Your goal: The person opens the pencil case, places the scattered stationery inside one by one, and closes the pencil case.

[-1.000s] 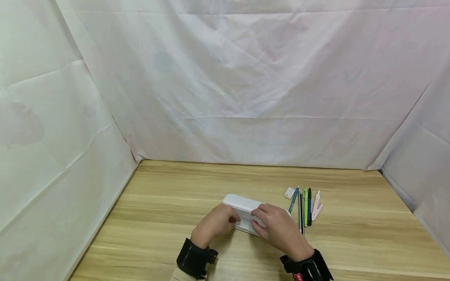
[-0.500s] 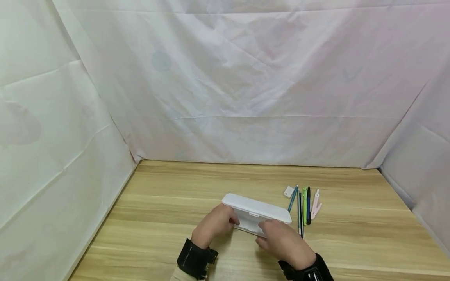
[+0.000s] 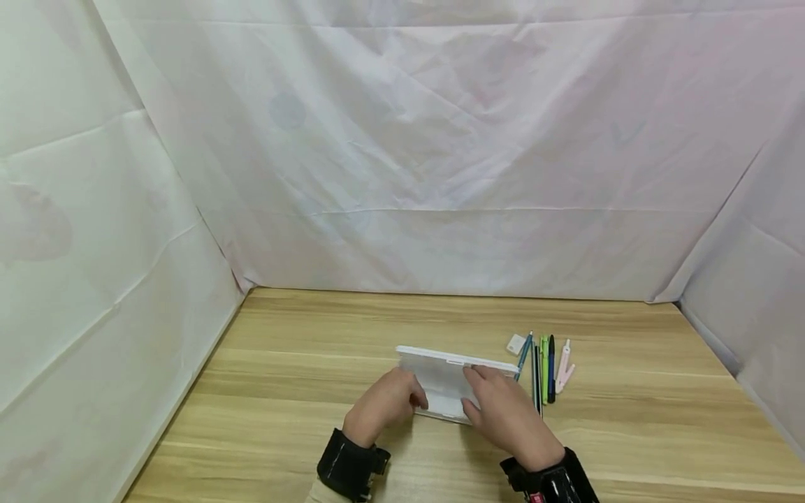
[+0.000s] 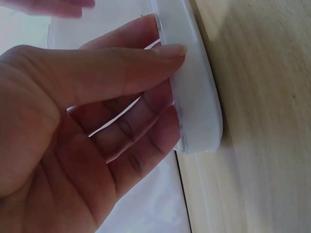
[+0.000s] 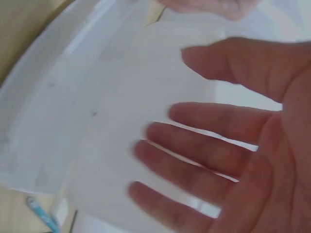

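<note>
A white pencil case [image 3: 443, 405] stands at the front middle of the table, its lid [image 3: 430, 374] swung up to about upright. My left hand [image 3: 386, 405] grips the left end of the case. In the left wrist view, the thumb lies over the case's wall [image 4: 199, 102], with the other fingers around the rim. My right hand [image 3: 512, 423] is at the raised lid's inner side, towards its right end. From the right wrist, its fingers [image 5: 199, 150] show spread and nearly straight in front of the lid, holding nothing. The case's right end is hidden behind this hand.
Right of the case lie a white eraser [image 3: 516, 344], a teal pen [image 3: 525, 355], dark pencils [image 3: 537, 377], a green pen [image 3: 544, 370], a dark blue pen [image 3: 552, 370] and a pink compass [image 3: 565, 367]. White cloth [image 3: 440, 175] walls the wooden table [image 3: 302, 349].
The lid has swung up and back from half raised to about upright. My right hand dipped towards the case's front, then rose to the lid's inner side. My left hand keeps its hold.
</note>
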Demonstrator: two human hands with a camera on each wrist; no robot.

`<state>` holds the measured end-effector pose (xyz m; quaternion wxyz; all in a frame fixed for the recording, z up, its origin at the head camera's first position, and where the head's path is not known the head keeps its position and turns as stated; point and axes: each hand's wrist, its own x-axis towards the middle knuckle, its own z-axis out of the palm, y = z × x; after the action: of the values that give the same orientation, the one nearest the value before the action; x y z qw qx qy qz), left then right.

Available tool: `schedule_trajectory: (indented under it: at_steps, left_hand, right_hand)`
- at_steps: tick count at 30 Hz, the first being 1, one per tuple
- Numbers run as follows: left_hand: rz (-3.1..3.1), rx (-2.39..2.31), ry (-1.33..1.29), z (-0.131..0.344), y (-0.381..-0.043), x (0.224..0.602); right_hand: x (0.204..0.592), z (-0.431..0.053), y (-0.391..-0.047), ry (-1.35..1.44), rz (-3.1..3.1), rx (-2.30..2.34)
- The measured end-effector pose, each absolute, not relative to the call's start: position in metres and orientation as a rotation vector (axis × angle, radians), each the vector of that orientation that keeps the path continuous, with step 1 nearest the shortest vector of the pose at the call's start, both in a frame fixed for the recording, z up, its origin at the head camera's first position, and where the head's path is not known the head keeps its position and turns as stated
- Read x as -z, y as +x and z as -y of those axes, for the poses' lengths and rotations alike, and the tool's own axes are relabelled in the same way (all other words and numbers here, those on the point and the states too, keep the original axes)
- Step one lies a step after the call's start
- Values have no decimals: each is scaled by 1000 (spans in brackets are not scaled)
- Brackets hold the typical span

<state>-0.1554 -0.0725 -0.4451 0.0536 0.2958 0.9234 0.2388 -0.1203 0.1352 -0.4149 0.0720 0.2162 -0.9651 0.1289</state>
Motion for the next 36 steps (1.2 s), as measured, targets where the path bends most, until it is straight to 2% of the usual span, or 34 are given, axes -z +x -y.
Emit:
schedule_trajectory:
  at_steps: [18, 36]
  left_hand:
    - [-2846, -728, 831, 77, -156, 445]
    - [-2821, -701, 832, 78, -157, 445]
  right_hand:
    - [443, -138, -139, 637, 2840, -369]
    - [465, -138, -149, 565, 3006, -565]
